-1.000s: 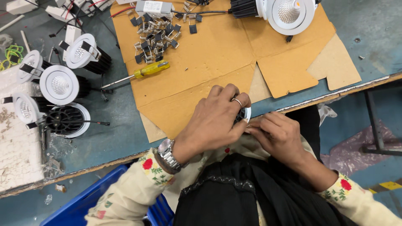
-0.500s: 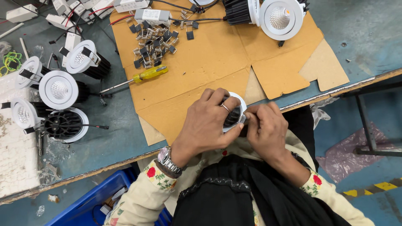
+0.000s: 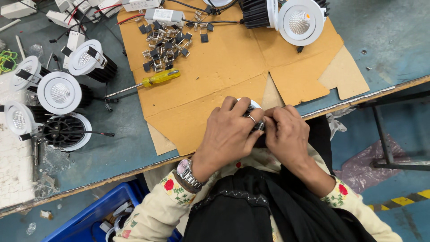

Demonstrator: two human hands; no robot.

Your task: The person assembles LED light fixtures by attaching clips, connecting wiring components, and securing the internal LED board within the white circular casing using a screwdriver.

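White downlight [image 3: 251,104] between both hands

Yellow-handled screwdriver [image 3: 150,82], probably spring clips [image 3: 166,42], on cardboard sheet [image 3: 215,80].

White downlight [image 3: 251,105] in my grip mostly covered by my left hand [image 3: 230,132] and right hand [image 3: 286,134], small spring clips [image 3: 168,38] too tiny to count, blue crate [image 3: 96,217] cut off at the bottom edge

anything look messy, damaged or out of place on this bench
Mostly working clutter. The cardboard sheet is torn and ragged, with a loose flap near the bench edge. Small springs and black clips lie scattered in a heap. Both hands, left hand and right hand, close round a white downlight; nothing spilled.
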